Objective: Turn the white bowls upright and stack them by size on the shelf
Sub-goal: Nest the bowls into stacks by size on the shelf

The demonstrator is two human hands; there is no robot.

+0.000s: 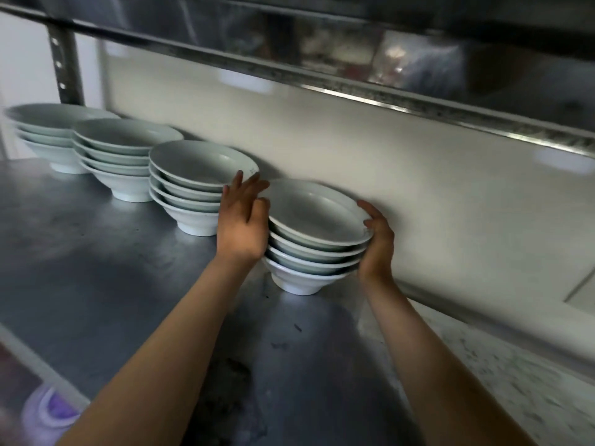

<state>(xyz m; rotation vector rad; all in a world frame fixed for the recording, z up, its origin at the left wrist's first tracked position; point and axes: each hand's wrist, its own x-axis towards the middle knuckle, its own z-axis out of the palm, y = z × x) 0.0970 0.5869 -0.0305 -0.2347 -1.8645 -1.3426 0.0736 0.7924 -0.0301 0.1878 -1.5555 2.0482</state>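
We steadied nearest stack (pixel 317 239) on shelf (pixel 96 252), by wall. Left hand (pixel 242 220) lay flat against its side, fingers (pixel 249 185) straight; right hand (pixel 378 241) curled round rim. Probably squaring stack. Beyond, three more upright stacks (pixel 193 185) lined wall. Small rim mark unreadable.

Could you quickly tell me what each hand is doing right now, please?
Left hand: open, straight fingers against the left side of the nearest stack of white ceramic bowls.
Right hand: curled round that stack's right rims, gripping it.
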